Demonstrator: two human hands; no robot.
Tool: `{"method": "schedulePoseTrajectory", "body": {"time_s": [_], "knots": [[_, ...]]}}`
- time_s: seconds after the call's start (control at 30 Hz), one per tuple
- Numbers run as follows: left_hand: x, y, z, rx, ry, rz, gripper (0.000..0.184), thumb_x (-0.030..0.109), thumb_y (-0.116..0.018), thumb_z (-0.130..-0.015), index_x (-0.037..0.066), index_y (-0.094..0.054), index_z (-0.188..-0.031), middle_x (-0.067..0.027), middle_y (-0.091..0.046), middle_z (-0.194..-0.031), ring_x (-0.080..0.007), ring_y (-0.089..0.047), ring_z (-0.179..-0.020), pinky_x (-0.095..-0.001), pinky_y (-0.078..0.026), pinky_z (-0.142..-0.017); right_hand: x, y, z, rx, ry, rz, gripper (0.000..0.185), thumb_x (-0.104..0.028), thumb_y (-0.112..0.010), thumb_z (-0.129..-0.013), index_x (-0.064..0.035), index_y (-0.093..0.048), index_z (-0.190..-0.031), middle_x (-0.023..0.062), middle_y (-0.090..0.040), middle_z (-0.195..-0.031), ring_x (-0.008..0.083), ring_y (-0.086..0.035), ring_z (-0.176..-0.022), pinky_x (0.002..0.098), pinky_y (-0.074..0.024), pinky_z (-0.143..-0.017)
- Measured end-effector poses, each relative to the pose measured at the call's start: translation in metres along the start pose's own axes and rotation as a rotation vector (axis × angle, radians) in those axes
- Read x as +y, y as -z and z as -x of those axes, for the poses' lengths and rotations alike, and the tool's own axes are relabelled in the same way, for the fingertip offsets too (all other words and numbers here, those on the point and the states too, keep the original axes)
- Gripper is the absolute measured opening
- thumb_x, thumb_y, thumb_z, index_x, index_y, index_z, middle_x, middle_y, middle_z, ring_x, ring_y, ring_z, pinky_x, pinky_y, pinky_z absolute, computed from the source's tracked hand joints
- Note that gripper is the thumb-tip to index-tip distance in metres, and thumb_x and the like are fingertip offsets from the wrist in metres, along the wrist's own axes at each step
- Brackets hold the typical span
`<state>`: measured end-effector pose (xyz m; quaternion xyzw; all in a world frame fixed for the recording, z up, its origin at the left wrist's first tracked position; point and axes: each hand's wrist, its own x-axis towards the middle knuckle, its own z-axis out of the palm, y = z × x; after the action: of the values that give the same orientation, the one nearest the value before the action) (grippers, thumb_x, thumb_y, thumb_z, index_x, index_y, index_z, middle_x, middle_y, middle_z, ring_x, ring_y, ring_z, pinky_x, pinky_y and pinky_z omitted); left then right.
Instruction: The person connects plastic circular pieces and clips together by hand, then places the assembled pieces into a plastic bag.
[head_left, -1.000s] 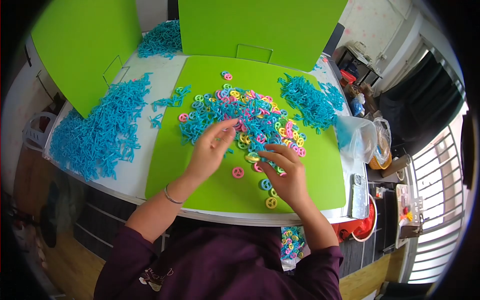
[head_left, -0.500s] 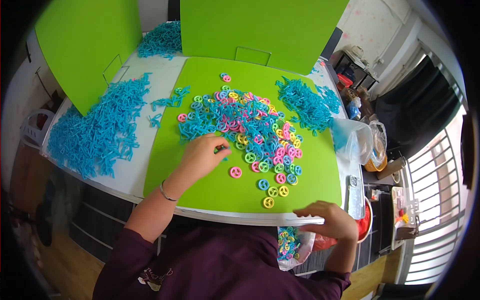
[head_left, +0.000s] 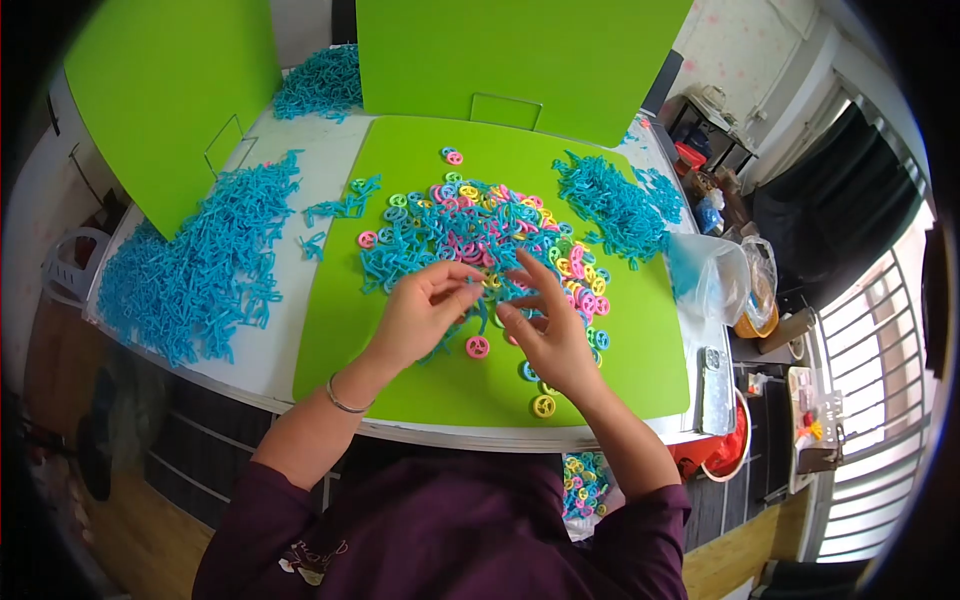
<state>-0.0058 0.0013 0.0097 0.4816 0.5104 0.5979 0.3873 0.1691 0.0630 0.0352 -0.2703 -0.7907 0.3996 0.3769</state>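
Observation:
My left hand (head_left: 425, 312) is over the near side of the pile, thumb and fingers pinched together. What the pinch holds, if anything, is too small to make out. Facing it, my right hand (head_left: 550, 335) has its thumb and fingers apart, with nothing seen in its grasp. Beyond both hands lies a mixed heap of blue plastic pieces (head_left: 480, 222) and small spoked wheels in pink, yellow, green and blue. A pink wheel (head_left: 477, 347) rests on the green mat (head_left: 340, 350) between my wrists, and a yellow wheel (head_left: 543, 406) sits nearer the front edge.
Large piles of blue plastic pieces lie left (head_left: 190, 270) and right (head_left: 610, 205) of the heap. Green boards (head_left: 520, 60) stand at the back. A clear plastic bag (head_left: 708, 275) and a phone (head_left: 714, 385) are on the right edge. A bag of wheels (head_left: 583, 485) hangs below the table edge.
My right hand has come from the table's front edge up to the pile, opposite my left. My left hand has shifted slightly right.

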Motion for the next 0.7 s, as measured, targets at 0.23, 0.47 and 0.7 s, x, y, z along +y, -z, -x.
{"method": "schedulePoseTrajectory", "body": {"time_s": [0.23, 0.47, 0.7], "knots": [[-0.007, -0.006, -0.001, -0.104, 0.119, 0.111, 0.031, 0.006, -0.068, -0.084, 0.003, -0.051, -0.110, -0.0090, -0.064, -0.094, -0.0129, -0.064, -0.078, -0.0281, -0.051, -0.066, 0.018, 0.017, 0.002, -0.318, 0.046, 0.182, 0.045, -0.006, -0.073, -0.077, -0.0041, -0.059, -0.120, 0.0132, -0.060, -0.116, 0.0197, -0.065, -0.087, 0.0286, -0.0523, -0.072], [-0.023, 0.001, 0.007, -0.167, -0.366, -0.810, 0.020, 0.012, -0.076, -0.076, 0.004, -0.062, -0.089, -0.0102, -0.055, -0.094, -0.0174, -0.059, -0.075, -0.0287, -0.051, -0.065, 0.014, 0.030, 0.008, -0.120, -0.237, 0.004, 0.040, -0.001, -0.066, -0.082, -0.0063, -0.058, -0.121, 0.0102, -0.063, -0.090, 0.0183, -0.067, -0.077, 0.0296, -0.0530, -0.065], [-0.007, -0.005, 0.004, -0.156, 0.059, -0.371, 0.015, 0.012, -0.070, -0.084, 0.003, -0.068, -0.096, -0.0038, -0.066, -0.088, -0.0102, -0.061, -0.075, -0.0223, -0.049, -0.065, 0.032, 0.032, 0.009, -0.142, -0.408, -0.386, 0.023, -0.008, -0.065, -0.088, 0.0058, -0.063, -0.106, 0.0099, -0.066, -0.086, 0.0150, -0.067, -0.080, 0.0263, -0.0567, -0.073]]}}
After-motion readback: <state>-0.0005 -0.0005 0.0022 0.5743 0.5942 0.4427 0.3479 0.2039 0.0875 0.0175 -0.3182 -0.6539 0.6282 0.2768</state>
